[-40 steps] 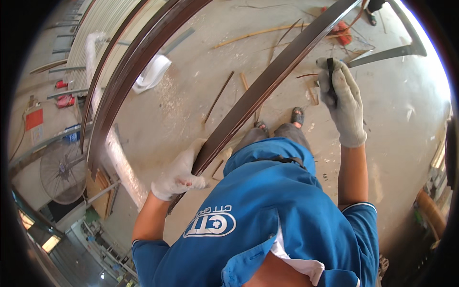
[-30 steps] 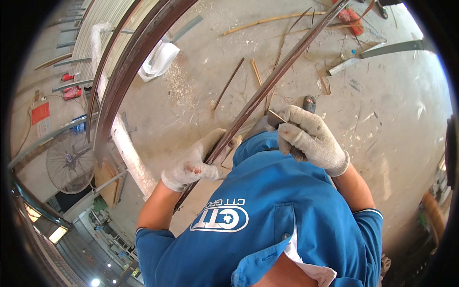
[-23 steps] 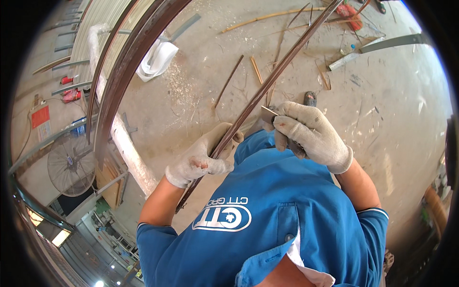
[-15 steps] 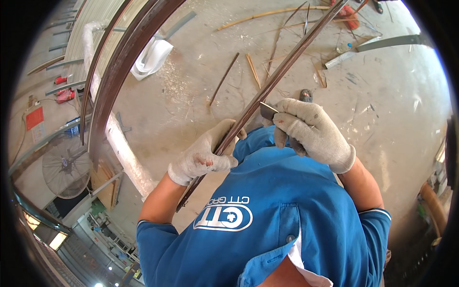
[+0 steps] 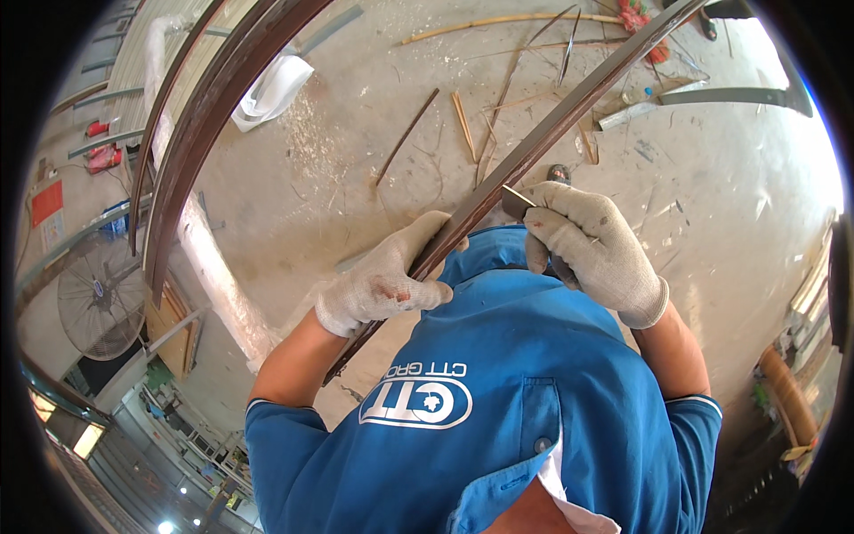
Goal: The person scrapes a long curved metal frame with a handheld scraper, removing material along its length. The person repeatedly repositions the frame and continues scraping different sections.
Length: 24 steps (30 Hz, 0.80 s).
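A long dark brown strip (image 5: 534, 147) runs slantwise in front of my body, from low on the left up to the far right. Around its lower part my gloved left hand (image 5: 384, 278) is closed, the thumb on the near side. My gloved right hand (image 5: 594, 242) pinches a small flat dark blade-like piece (image 5: 516, 203) with a pale edge. That piece lies right against the strip's near side, whether touching I cannot tell. Both gloves are off-white and stained, and the left has reddish marks. The right fingertips are partly hidden behind the hand.
Long brown curved strips (image 5: 209, 125) stand at the upper left, beside a plastic-wrapped tube (image 5: 213, 258) and a white roll (image 5: 274, 93). A fan (image 5: 102, 298) is farther left. Loose sticks (image 5: 463, 126), shavings and a grey metal channel (image 5: 729, 96) lie on the floor.
The strip has turned slightly, showing more of its broad grey-brown upper face. My right hand and the blade-like piece have shifted a little right; the background has slid left.
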Available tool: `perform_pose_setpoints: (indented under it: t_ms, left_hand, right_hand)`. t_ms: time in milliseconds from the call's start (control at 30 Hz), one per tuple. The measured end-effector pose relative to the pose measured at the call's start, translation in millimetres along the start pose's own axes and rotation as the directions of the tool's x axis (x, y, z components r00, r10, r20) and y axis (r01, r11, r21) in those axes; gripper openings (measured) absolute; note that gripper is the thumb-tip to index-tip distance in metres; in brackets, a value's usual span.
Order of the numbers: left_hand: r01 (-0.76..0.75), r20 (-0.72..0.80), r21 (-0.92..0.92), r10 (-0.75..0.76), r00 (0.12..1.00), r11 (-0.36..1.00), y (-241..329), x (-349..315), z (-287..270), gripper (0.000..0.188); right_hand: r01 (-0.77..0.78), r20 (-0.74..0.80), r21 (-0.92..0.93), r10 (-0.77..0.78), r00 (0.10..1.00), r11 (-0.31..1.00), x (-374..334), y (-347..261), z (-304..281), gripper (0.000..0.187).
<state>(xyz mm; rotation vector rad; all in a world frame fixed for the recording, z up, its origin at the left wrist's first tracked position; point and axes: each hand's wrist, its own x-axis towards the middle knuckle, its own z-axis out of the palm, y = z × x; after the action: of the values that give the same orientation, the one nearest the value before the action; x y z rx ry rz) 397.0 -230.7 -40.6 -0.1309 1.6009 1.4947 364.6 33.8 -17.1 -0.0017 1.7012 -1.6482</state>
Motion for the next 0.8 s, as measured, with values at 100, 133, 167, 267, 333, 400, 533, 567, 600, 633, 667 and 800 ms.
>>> perform_pose_setpoints:
  t_ms: [100, 133, 167, 267, 333, 400, 533, 567, 600, 633, 667, 800]
  left_hand:
    - [0.036, 0.003, 0.007, -0.036, 0.999, 0.999, -1.2, 0.2, 2.8, 0.06]
    - [0.024, 0.015, 0.016, -0.024, 1.0, 1.0, -1.5, 0.2, 3.5, 0.06]
    - [0.041, 0.007, 0.016, -0.041, 0.999, 0.999, -1.7, 0.9, 4.0, 0.06]
    - [0.01, 0.014, 0.013, -0.011, 1.0, 1.0, -2.1, 2.3, 4.2, 0.06]
    - [0.032, 0.016, -0.005, -0.032, 0.999, 0.999, -1.9, 2.7, 3.3, 0.06]
    - [0.006, -0.016, 0.049, -0.006, 1.0, 0.999, -1.6, 2.6, 3.6, 0.059]
    - [-0.069, -0.041, 0.108, 0.074, 0.996, 0.992, -0.7, 3.8, 4.8, 0.058]
    - [-0.042, -0.04, 0.079, 0.046, 0.998, 0.996, -0.4, 3.7, 4.7, 0.058]
    - [-0.016, -0.038, 0.05, 0.017, 0.999, 0.999, -0.5, 3.8, 4.8, 0.057]
    - [0.011, -0.034, 0.021, -0.01, 0.999, 1.0, -0.5, 3.8, 4.5, 0.057]
    - [0.0, -0.033, 0.035, 0.001, 0.999, 0.999, -0.8, 3.9, 4.3, 0.056]
    - [-0.021, -0.032, 0.044, 0.022, 0.999, 0.999, -2.6, 4.8, 3.9, 0.054]
  right_hand:
    - [0.001, -0.023, 0.042, 0.0, 1.0, 0.999, 1.3, -1.0, -0.5, 0.018]
    - [0.017, -0.013, 0.063, -0.016, 1.0, 0.998, 1.6, -1.4, -0.5, 0.016]
    - [-0.015, -0.025, 0.049, 0.017, 1.0, 0.999, 1.8, -1.2, -0.9, 0.016]
    - [-0.034, 0.017, 0.018, 0.033, 0.999, 0.999, 1.6, -1.1, 0.2, 0.018]
    - [-0.013, 0.072, -0.015, 0.014, 0.997, 1.0, 1.1, -0.4, 2.4, 0.02]
    - [-0.016, 0.107, -0.034, 0.019, 0.994, 0.999, 0.5, 0.1, 6.0, 0.022]
    - [-0.036, 0.114, -0.032, 0.04, 0.993, 0.999, -0.7, 1.2, 10.3, 0.021]
    - [-0.042, 0.111, -0.027, 0.045, 0.993, 0.999, -1.1, 1.9, 9.9, 0.02]
    - [-0.049, 0.108, -0.022, 0.051, 0.993, 0.999, -1.4, 2.7, 9.9, 0.02]
    - [-0.054, 0.104, -0.016, 0.056, 0.993, 0.998, -1.7, 3.6, 9.3, 0.02]
    - [-0.069, 0.089, -0.001, 0.069, 0.994, 0.998, -1.7, 4.8, 8.8, 0.02]
    - [-0.024, 0.067, -0.033, 0.027, 0.997, 0.999, -0.5, 9.4, 8.6, 0.025]
